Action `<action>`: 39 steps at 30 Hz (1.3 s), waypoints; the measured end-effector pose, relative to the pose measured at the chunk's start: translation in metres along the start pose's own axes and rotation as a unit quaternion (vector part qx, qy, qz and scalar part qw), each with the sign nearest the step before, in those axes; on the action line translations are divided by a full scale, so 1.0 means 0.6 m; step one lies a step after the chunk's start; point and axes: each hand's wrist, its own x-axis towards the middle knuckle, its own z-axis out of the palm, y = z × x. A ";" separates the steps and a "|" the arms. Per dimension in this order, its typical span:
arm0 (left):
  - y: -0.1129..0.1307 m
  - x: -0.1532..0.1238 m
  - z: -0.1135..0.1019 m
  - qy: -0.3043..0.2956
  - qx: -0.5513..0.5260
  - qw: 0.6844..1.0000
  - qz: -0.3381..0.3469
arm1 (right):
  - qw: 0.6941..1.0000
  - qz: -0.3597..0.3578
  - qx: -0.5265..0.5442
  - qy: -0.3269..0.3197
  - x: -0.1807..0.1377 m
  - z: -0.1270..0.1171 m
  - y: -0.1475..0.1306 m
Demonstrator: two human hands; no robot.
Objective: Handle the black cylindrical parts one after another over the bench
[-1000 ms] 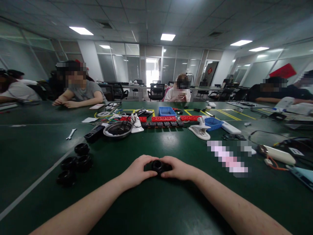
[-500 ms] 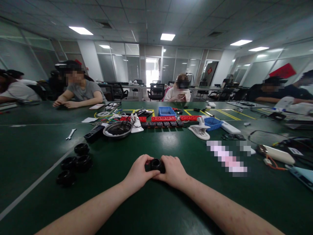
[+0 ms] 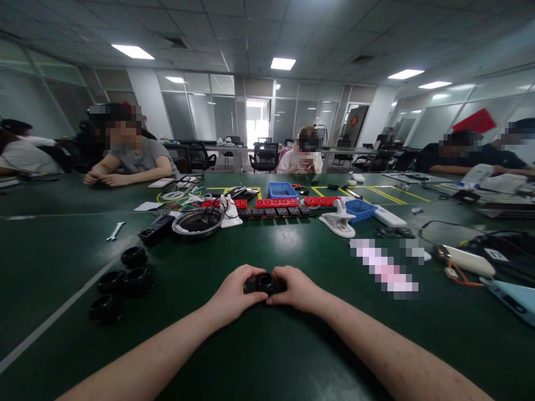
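Observation:
A small black round part (image 3: 266, 282) with a hole in its top sits just above the green table (image 3: 267, 356), straight in front of me. My left hand (image 3: 231, 292) grips its left side with curled fingers. My right hand (image 3: 297, 289) pinches its right side the same way. Both thumbs press in under the part. To the left lie several similar black ring-shaped parts (image 3: 120, 278) in a loose group on the table.
A metal bowl (image 3: 197, 221), a black box (image 3: 156, 229), a wrench (image 3: 115, 230), red and black terminal strips (image 3: 279, 206), blue bins (image 3: 282, 190), a white clamp (image 3: 337, 221) and cables lie mid-table. Other people sit around the far and side edges. A white line (image 3: 62, 312) crosses the left.
Both hands have stayed closed on the black part and turned it slightly between them. The view has shifted a little to the right and down.

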 end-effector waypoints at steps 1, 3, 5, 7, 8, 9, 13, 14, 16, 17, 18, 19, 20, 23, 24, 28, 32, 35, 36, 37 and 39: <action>0.000 0.000 0.005 0.025 0.009 1.000 -0.015 | 1.000 0.019 -0.014 0.018 -0.001 0.005 -0.008; -0.002 -0.001 0.014 0.069 0.019 0.997 -0.035 | 0.997 0.045 -0.040 0.048 -0.002 0.013 -0.022; -0.002 -0.002 0.018 0.085 0.018 0.995 -0.043 | 0.996 0.050 -0.052 0.061 -0.004 0.015 -0.030; -0.002 -0.002 0.015 0.076 0.010 0.996 -0.037 | 0.997 0.034 -0.044 0.057 -0.007 0.010 -0.029; -0.001 -0.002 0.012 0.063 0.006 0.998 -0.031 | 0.998 0.018 -0.033 0.049 -0.008 0.005 -0.025; 0.001 -0.002 0.008 0.046 0.002 0.999 -0.024 | 0.999 0.000 -0.019 0.039 -0.008 0.000 -0.019; 0.007 -0.001 -0.009 -0.013 -0.013 1.000 0.006 | 0.997 -0.064 0.034 -0.019 -0.007 -0.021 0.007; 0.008 -0.002 -0.011 -0.021 -0.017 1.000 0.010 | 0.996 -0.068 0.040 -0.031 -0.005 -0.023 0.011; 0.008 -0.003 -0.011 -0.027 -0.022 0.999 0.015 | 0.996 -0.059 0.044 -0.045 -0.002 -0.024 0.014; 0.007 -0.003 -0.009 -0.025 -0.023 0.999 0.016 | 0.997 -0.045 0.041 -0.045 -0.001 -0.022 0.011; 0.006 -0.004 -0.005 -0.016 -0.024 1.000 0.014 | 0.998 -0.027 0.035 -0.040 0.000 -0.019 0.007; 0.005 -0.004 0.000 0.000 -0.023 1.000 0.010 | 0.999 -0.005 0.024 -0.030 0.000 -0.015 0.000; 0.003 -0.005 0.005 0.024 -0.020 1.000 0.003 | 1.000 0.018 0.009 -0.014 0.000 -0.010 -0.008; -0.002 -0.006 0.019 0.088 -0.008 0.996 -0.023 | 0.996 0.067 -0.041 0.041 -0.004 0.005 -0.033; -0.002 -0.007 0.022 0.097 -0.008 0.995 -0.027 | 0.995 0.072 -0.052 0.054 -0.005 0.009 -0.039; -0.003 -0.009 0.013 0.076 -0.023 0.997 -0.013 | 0.997 0.039 -0.039 0.048 -0.013 0.004 -0.036; -0.005 -0.011 -0.009 -0.009 -0.056 0.998 0.012 | 0.998 -0.045 0.030 -0.030 -0.015 -0.017 -0.012; -0.006 -0.013 -0.014 -0.037 -0.069 0.997 0.007 | 0.992 -0.067 0.066 -0.078 -0.009 -0.025 0.003; -0.006 -0.014 -0.013 -0.035 -0.069 0.997 0.005 | 0.992 -0.064 0.072 -0.086 -0.007 -0.025 0.006; -0.005 -0.014 -0.011 -0.030 -0.065 0.997 0.004 | 0.992 -0.057 0.074 -0.089 -0.005 -0.024 0.007; -0.002 -0.016 -0.004 -0.012 -0.053 0.999 0.002 | 0.994 -0.034 0.066 -0.083 -0.004 -0.019 0.005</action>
